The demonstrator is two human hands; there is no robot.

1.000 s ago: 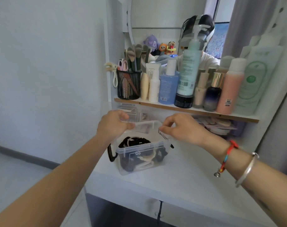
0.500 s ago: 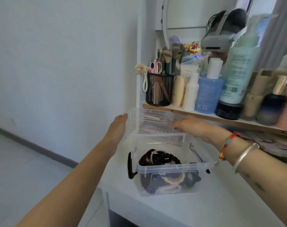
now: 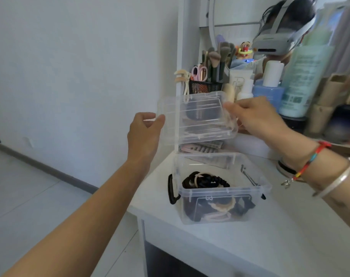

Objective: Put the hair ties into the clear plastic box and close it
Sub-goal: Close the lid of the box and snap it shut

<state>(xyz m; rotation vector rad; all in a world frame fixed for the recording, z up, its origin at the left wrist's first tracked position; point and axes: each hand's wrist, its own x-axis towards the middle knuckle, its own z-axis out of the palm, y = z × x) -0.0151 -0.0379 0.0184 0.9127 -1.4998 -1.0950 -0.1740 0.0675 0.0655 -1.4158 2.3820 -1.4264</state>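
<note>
clear lid (image 3: 198, 116) clamped btwn left hand (image 3: 144, 132) & right hand (image 3: 256, 118), above open box (image 3: 220, 208) w/ hair ties (image 3: 206, 181)

black and beige hair ties (image 3: 206, 181), clear box (image 3: 220, 213)

hair ties (image 3: 207, 181) in box (image 3: 216, 212) on desk (image 3: 270, 236), lid (image 3: 196, 116) above, shelf bottles (image 3: 302, 80) behind

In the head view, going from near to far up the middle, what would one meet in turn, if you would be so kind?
White table → clear plastic box holding hair ties → lid, held by both hands → black mesh brush holder.
</note>
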